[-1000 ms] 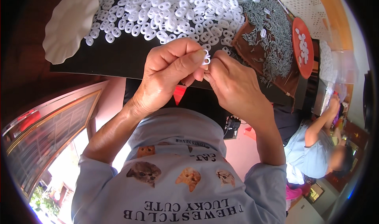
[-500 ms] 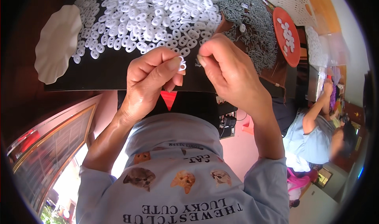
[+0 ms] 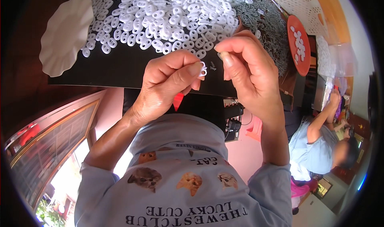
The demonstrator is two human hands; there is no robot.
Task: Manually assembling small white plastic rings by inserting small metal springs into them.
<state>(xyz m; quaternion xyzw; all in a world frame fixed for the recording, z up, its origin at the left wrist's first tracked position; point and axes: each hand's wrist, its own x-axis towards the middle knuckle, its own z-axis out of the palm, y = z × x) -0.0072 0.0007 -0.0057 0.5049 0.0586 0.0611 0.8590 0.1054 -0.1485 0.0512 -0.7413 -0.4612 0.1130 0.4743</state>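
Above the front edge of the black table (image 3: 102, 73), my left hand (image 3: 168, 81) pinches a small white two-holed plastic piece (image 3: 203, 69) between thumb and forefinger. To its right, my right hand (image 3: 254, 69) is closed in a pinch, thumb against forefinger. Whatever it may hold at the fingertips is too small to make out. A few tiny grey metal springs (image 3: 213, 67) lie on the table between the hands. Behind my hands spreads a big heap of white two-holed oval plastic pieces (image 3: 168, 17).
A pile of grey springs (image 3: 266, 25) lies at the back right, beside a red plate (image 3: 294, 63) holding white pieces. A white wavy-edged dish (image 3: 66, 35) sits at the left. A white perforated basket (image 3: 300, 5) stands at far right. Another person (image 3: 316, 141) works further right.
Both hands have shifted slightly right in the picture, along with a small shift of the whole view. My left hand still pinches the white piece, and the right stays apart from it.
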